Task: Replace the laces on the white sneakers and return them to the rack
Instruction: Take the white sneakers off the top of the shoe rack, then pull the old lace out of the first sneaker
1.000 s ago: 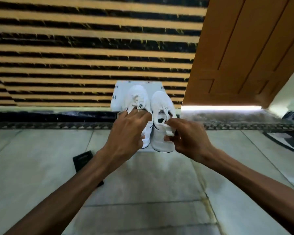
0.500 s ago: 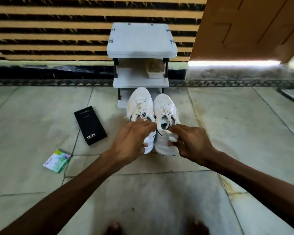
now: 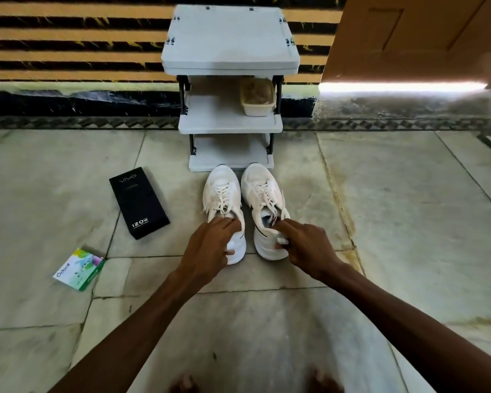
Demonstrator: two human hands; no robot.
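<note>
Two white sneakers stand side by side on the tiled floor, toes toward a small grey three-shelf rack (image 3: 230, 126). The left sneaker (image 3: 221, 191) and the right sneaker (image 3: 260, 188) both have white laces threaded, with the ends loose. My left hand (image 3: 210, 248) grips the heel collar of the left sneaker, fingers inside the opening. My right hand (image 3: 304, 245) grips the heel of the right sneaker in the same way. Both heels are partly hidden by my hands.
A black phone box (image 3: 139, 202) lies on the floor left of the sneakers, and a small green-white packet (image 3: 79, 269) lies nearer to me. A beige tub (image 3: 258, 99) sits on the rack's middle shelf. A wooden door (image 3: 420, 35) stands at the right. My toes (image 3: 323, 381) show at the bottom.
The sneakers came down from in front of the rack's top to the floor before its lowest shelf, both hands still holding them. The view tilted down, which revealed the black box and the packet.
</note>
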